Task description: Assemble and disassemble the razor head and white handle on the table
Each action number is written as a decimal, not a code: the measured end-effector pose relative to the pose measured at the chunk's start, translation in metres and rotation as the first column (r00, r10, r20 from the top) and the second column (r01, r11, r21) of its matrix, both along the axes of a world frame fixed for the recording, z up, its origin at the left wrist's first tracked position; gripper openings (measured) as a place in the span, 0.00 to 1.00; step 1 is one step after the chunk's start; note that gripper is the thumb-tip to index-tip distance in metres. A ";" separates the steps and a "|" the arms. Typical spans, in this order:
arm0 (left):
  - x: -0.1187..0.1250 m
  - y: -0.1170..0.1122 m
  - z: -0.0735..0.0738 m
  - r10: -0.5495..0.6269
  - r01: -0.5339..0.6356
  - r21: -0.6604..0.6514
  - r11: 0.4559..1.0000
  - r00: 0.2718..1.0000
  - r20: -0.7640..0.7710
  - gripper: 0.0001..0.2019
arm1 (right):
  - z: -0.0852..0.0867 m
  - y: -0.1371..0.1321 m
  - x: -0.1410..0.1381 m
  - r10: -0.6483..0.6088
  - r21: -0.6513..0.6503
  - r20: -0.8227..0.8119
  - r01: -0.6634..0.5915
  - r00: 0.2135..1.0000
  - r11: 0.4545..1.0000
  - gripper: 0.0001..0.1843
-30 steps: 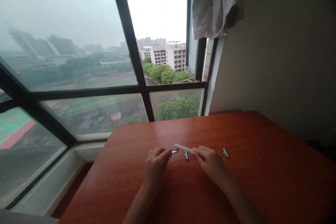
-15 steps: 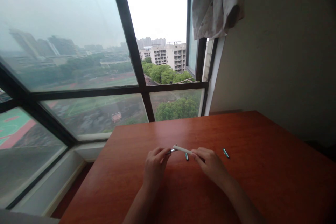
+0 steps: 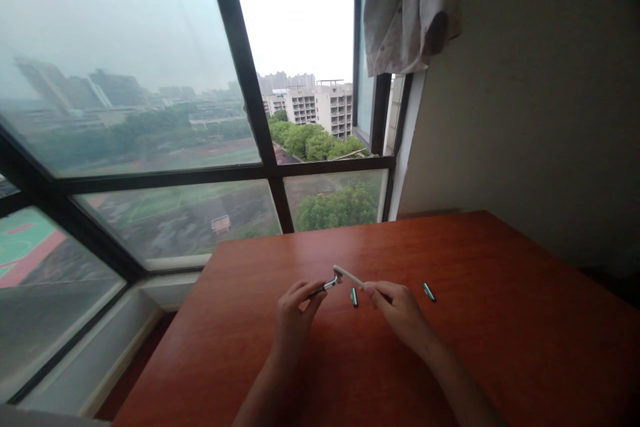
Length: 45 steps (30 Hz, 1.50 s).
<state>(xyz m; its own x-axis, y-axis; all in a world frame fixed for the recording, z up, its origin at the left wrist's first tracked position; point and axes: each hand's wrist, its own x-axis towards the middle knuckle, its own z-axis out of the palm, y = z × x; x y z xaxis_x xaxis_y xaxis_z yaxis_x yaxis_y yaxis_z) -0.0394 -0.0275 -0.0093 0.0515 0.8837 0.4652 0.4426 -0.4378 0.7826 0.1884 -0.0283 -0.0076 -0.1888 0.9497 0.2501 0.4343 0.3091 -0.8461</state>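
My left hand (image 3: 294, 312) pinches a small metal-tipped pen part (image 3: 326, 285) above the red-brown table (image 3: 500, 320). My right hand (image 3: 397, 310) pinches a white pen barrel (image 3: 349, 275) by its near end. The metal tip meets the far end of the barrel, and the two pieces form a raised angle between my hands. A short teal pen piece (image 3: 354, 297) lies on the table just below the barrel, between my hands. A second teal piece (image 3: 429, 291) lies to the right of my right hand.
A large black-framed window (image 3: 250, 100) stands behind the table's far edge, with a gap to the floor at the left. A pale cloth (image 3: 410, 7) hangs at the upper right beside a grey wall (image 3: 540, 93).
Both hands brought the metal-tipped part and the white barrel together and lifted the joined ends upward. The two teal pieces stayed where they were.
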 end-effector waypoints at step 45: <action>0.003 -0.003 -0.001 0.137 -0.088 -0.168 0.982 0.941 0.308 0.15 | 0.000 -0.010 -0.017 0.042 -0.452 -0.575 -0.361 0.817 0.816 0.29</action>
